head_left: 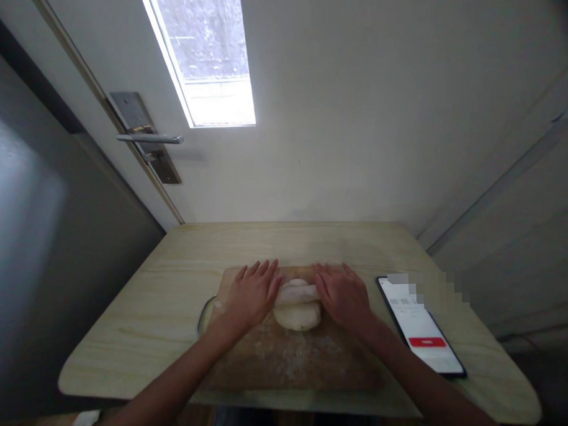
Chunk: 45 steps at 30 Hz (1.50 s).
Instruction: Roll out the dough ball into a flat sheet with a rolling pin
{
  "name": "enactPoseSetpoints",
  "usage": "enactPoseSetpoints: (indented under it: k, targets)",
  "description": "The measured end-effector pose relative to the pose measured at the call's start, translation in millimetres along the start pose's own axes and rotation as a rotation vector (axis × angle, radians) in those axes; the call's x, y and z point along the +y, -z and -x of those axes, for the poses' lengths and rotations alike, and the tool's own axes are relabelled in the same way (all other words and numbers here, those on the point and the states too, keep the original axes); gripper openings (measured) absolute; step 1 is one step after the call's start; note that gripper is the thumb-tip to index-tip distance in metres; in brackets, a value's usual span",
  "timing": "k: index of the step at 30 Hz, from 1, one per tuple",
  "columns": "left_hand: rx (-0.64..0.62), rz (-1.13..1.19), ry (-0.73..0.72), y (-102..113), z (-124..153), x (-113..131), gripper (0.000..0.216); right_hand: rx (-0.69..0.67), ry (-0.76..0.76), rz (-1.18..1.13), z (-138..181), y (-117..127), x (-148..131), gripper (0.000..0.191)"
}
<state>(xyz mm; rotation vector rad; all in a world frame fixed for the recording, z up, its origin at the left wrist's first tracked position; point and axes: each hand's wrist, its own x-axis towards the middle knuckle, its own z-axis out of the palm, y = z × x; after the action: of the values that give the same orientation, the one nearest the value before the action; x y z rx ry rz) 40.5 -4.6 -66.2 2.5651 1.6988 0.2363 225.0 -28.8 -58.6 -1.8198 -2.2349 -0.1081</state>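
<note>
A pale rolling pin (298, 293) lies crosswise over a round, flattened piece of dough (297, 318). My left hand (252, 295) presses on the pin's left end, open, its fingers stretched forward and slightly apart. On the right end rests my right hand (343, 292), also open and palm down, with its fingers reaching forward. Both palms hide the ends of the pin. Part of the dough bulges out in front of the pin and a larger part behind it. Beneath everything is a wooden cutting board (293, 365), dusted with flour.
A phone (421, 326) with a lit screen lies right of the board, close to my right forearm. The board's metal handle (202, 315) sticks out left. The light wooden table (142, 305) stands against a white door with a lever handle (151, 139).
</note>
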Motion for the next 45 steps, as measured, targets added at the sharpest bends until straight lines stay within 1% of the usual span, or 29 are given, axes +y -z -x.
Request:
enactPoseSetpoints:
  k: [2,4,6,7,10,13,14,16,19,21,23,26,28,30,33,35,37,39,41,43,45]
  targets:
    - [-0.006,0.001,-0.040,-2.7,15.0,3.4,0.045,-0.048,0.045,-0.022,6.2,3.7,2.8,0.039]
    - [-0.030,0.010,-0.052,-4.2,22.9,4.9,0.045,-0.153,0.074,-0.027,3.2,7.0,7.1,0.042]
    - [-0.077,0.026,-0.024,-3.6,21.4,3.0,0.046,-0.242,0.068,-0.009,-7.3,8.5,12.0,0.046]
    - [-0.106,0.040,-0.008,-2.5,18.0,0.6,0.047,-0.262,0.051,0.010,-13.4,8.2,14.3,0.047]
    - [-0.183,0.083,0.038,2.9,6.9,-10.5,0.051,-0.249,0.000,0.058,-24.3,3.7,19.2,0.048]
    - [-0.216,0.045,0.119,7.1,7.6,-18.8,0.053,-0.211,-0.033,0.042,-17.0,-1.8,20.0,0.047]
    - [-0.204,0.015,0.139,7.6,11.3,-19.2,0.052,-0.194,-0.035,0.030,-11.3,-2.9,19.6,0.047]
    - [-0.126,-0.043,0.136,7.1,22.0,-16.7,0.049,-0.157,-0.028,0.003,1.6,-4.0,18.4,0.046]
    - [0.030,-0.089,0.066,4.7,35.3,-10.5,0.047,-0.128,-0.004,-0.046,15.5,-4.8,17.7,0.046]
    - [0.083,-0.081,0.039,2.9,34.8,-9.9,0.047,-0.127,0.007,-0.071,15.7,-6.3,18.7,0.046]
    - [0.071,-0.037,0.044,1.1,25.4,-14.0,0.048,-0.129,0.002,-0.083,7.8,-8.9,20.8,0.046]
    - [0.009,0.080,0.103,-1.7,5.2,-24.6,0.052,-0.138,-0.022,-0.095,-10.2,-13.3,25.0,0.045]
    - [-0.020,0.167,0.135,-3.1,-1.6,-29.4,0.054,-0.149,-0.028,-0.110,-16.6,-14.9,27.0,0.045]
    - [-0.011,0.218,0.133,-3.8,1.3,-29.9,0.054,-0.151,-0.016,-0.125,-14.4,-14.5,27.4,0.045]
    - [0.065,0.215,0.085,-4.6,13.0,-26.0,0.052,-0.124,0.028,-0.149,-3.4,-11.9,26.1,0.044]
    - [0.101,0.206,0.071,-5.2,13.7,-24.7,0.051,-0.107,0.046,-0.169,-0.8,-10.8,25.9,0.044]
    - [0.104,0.214,0.106,-5.6,6.1,-26.0,0.052,-0.107,0.030,-0.194,-4.6,-11.2,27.2,0.044]
    - [0.082,0.244,0.154,-5.3,-3.1,-28.2,0.053,-0.123,-0.009,-0.221,-9.6,-12.1,29.2,0.044]
    - [0.059,0.275,0.173,-4.4,-5.2,-29.1,0.054,-0.129,-0.021,-0.242,-9.3,-12.2,30.3,0.044]
    - [0.054,0.277,0.144,-4.0,0.9,-27.8,0.052,-0.107,0.025,-0.250,-3.2,-11.2,29.9,0.043]
    - [0.078,0.251,0.100,-4.9,7.9,-25.8,0.051,-0.062,0.089,-0.242,2.4,-10.4,29.0,0.043]
